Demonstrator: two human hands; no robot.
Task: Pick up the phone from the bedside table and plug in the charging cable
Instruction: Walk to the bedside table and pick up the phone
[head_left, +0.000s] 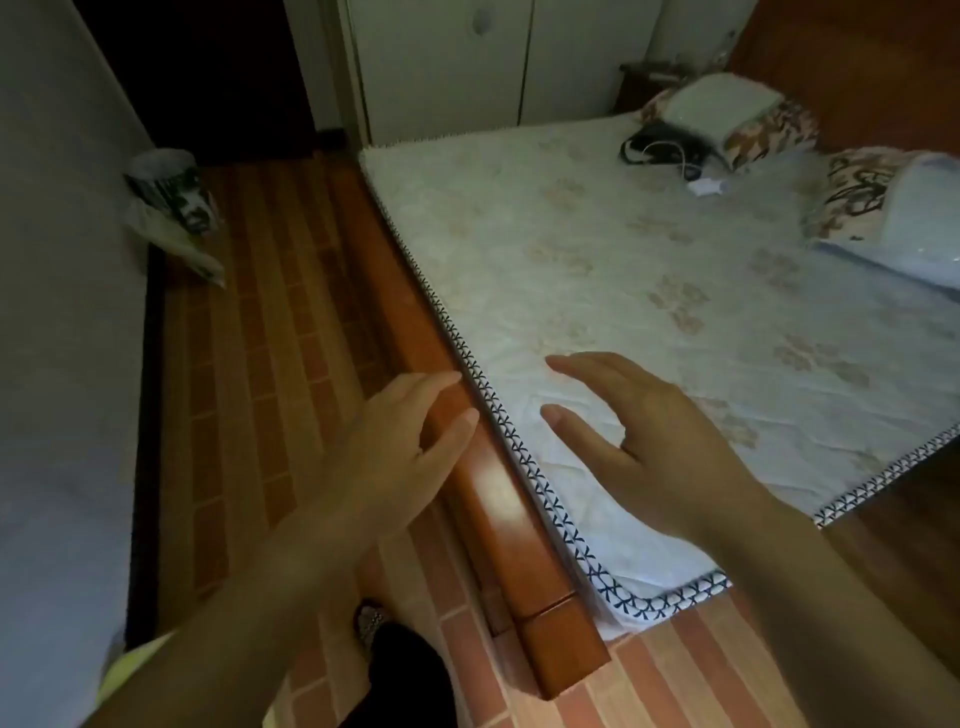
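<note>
A dark bedside table (647, 78) stands far off at the head of the bed, behind a pillow; no phone can be made out on it. A white charging cable (675, 156) curls over a dark object (660, 143) on the mattress near the pillows, ending at a white plug (707, 186). My left hand (405, 441) hovers open over the wooden bed rail at the foot. My right hand (639, 441) is open above the mattress corner, holding nothing.
A white patterned mattress (597, 270) lies in a wooden bed frame (483, 467). Two floral pillows (737, 119) rest at the head. A bin (171, 192) with a plastic bag stands by the left wall. A brick-patterned floor strip (270, 338) runs beside the bed towards white wardrobe doors (467, 62).
</note>
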